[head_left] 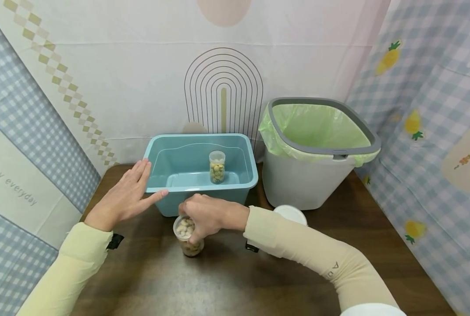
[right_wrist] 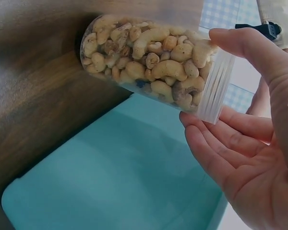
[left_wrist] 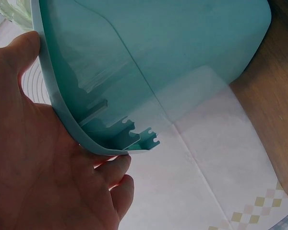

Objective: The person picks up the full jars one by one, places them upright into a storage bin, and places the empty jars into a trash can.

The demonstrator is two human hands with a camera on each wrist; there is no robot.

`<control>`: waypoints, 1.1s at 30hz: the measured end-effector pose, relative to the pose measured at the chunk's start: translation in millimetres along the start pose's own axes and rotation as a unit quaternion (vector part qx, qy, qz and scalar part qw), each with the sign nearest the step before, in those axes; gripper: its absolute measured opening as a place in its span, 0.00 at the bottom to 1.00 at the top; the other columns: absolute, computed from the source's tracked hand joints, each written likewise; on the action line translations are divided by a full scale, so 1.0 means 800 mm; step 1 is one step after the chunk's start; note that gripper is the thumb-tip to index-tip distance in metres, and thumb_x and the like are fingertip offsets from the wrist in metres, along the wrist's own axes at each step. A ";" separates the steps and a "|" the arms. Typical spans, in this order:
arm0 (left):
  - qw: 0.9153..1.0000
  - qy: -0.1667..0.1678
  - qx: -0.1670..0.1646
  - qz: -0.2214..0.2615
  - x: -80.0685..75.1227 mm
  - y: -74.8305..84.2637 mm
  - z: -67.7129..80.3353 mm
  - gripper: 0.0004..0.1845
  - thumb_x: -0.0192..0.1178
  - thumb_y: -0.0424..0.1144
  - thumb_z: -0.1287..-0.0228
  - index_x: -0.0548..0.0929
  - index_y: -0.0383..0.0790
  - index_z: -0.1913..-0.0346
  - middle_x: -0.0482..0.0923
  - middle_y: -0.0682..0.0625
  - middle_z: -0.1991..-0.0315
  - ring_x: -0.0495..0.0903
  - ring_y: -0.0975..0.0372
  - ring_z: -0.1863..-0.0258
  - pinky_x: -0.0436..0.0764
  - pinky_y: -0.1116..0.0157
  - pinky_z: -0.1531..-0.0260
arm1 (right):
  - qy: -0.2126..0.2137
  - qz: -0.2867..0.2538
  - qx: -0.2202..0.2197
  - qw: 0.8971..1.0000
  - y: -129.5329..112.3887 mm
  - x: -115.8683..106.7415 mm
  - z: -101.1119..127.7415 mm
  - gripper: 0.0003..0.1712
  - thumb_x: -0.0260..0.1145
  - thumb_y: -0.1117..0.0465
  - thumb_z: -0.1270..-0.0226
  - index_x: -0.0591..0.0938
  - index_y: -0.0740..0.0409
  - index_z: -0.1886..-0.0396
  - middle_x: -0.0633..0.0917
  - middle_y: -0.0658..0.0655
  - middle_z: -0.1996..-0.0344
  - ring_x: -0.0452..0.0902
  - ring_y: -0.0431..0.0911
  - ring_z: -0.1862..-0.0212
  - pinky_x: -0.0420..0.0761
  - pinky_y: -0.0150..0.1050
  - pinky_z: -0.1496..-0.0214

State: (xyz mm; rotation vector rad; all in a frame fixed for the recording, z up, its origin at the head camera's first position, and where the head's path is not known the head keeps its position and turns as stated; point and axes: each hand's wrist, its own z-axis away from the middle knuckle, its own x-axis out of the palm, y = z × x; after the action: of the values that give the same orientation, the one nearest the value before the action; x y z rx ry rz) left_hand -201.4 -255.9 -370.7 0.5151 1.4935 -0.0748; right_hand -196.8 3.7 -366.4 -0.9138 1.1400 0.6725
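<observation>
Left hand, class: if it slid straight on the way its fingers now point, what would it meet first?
The left hand already touches the front left rim of the blue tub. Straight on, it would probably meet that tub's wall first, though depth is hard to judge.

jar (head_left: 217, 166) in tub (head_left: 160, 151), bin (head_left: 302, 180) right

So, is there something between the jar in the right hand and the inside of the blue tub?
Only the near wall of the blue tub stands between; the jar of nuts, held by the right hand, sits on the table before it. The tub's top is open.
</observation>
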 end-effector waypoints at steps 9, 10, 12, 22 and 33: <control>1.000 0.000 -0.001 -0.002 -0.001 0.000 0.000 0.56 0.49 0.67 0.21 0.40 0.24 0.17 0.35 0.29 0.14 0.40 0.36 0.14 0.47 0.35 0.17 | 0.007 -0.022 0.000 1.000 0.002 -0.022 0.022 0.26 0.82 0.50 0.43 0.85 0.57 0.50 0.87 0.48 0.60 0.79 0.35 0.62 0.77 0.22 0.64; 1.000 0.000 -0.001 -0.002 -0.001 0.000 0.000 0.56 0.49 0.68 0.21 0.40 0.24 0.17 0.35 0.29 0.14 0.40 0.36 0.14 0.47 0.36 0.17 | 0.009 -0.022 0.002 1.000 0.003 -0.024 0.024 0.27 0.82 0.50 0.43 0.85 0.58 0.49 0.87 0.48 0.59 0.79 0.35 0.62 0.77 0.22 0.63; 1.000 -0.002 0.000 -0.002 -0.001 -0.001 -0.001 0.56 0.48 0.68 0.21 0.39 0.24 0.17 0.35 0.29 0.14 0.40 0.36 0.14 0.47 0.36 0.17 | 0.012 -0.023 0.005 1.000 0.003 -0.028 0.030 0.27 0.83 0.49 0.44 0.85 0.57 0.49 0.87 0.48 0.59 0.79 0.35 0.61 0.78 0.23 0.62; 1.000 -0.002 0.001 -0.002 -0.003 0.001 0.001 0.56 0.49 0.68 0.21 0.40 0.25 0.16 0.35 0.30 0.14 0.40 0.37 0.14 0.47 0.36 0.17 | 0.033 -0.039 0.011 0.999 0.011 -0.049 0.062 0.27 0.84 0.51 0.47 0.85 0.57 0.51 0.87 0.48 0.59 0.81 0.37 0.60 0.81 0.27 0.61; 1.000 0.000 -0.001 0.000 -0.002 0.001 0.002 0.56 0.49 0.68 0.21 0.40 0.25 0.16 0.35 0.31 0.14 0.40 0.38 0.14 0.47 0.36 0.17 | 0.052 -0.040 0.001 0.998 0.018 -0.086 0.095 0.24 0.83 0.52 0.50 0.85 0.56 0.56 0.82 0.51 0.68 0.69 0.38 0.67 0.72 0.30 0.66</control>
State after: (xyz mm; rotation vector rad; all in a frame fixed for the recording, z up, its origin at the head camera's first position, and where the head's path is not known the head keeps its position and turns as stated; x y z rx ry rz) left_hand -199.8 -255.7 -369.2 0.5137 1.4939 -0.0727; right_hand -194.4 76.9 -293.3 -0.9972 1.1894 0.5631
